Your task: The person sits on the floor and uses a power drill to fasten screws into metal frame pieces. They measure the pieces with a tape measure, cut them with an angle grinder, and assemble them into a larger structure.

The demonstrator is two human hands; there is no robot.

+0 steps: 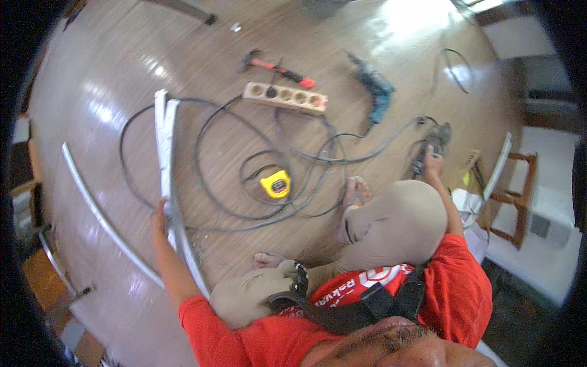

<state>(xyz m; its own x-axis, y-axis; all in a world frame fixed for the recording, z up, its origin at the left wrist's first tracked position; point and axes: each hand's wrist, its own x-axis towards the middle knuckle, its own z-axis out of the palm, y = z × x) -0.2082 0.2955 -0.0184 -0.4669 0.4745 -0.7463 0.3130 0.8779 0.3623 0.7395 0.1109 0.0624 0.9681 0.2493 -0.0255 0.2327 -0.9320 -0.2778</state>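
While hands grip, left hand [160, 211] clasps long white metal strip [166, 159], right hand [432, 163] closed around grey power tool [433, 144].

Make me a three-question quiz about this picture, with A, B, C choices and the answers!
1. Where is the yellow tape measure?
A. On the wooden chair
B. On the floor among the looped cables
C. In the left hand

2. How many round holes show in the wooden block?
A. Five
B. Two
C. Nine

3. What is the left hand doing?
A. Lying flat on the floor
B. Holding the hammer
C. Gripping the long white strip

Answers: 1 B, it lies on the floor with the cables curling around it. 2 A, five holes sit in a row. 3 C, the fingers close around the strip's edge, while the right hand grips a dark power tool.
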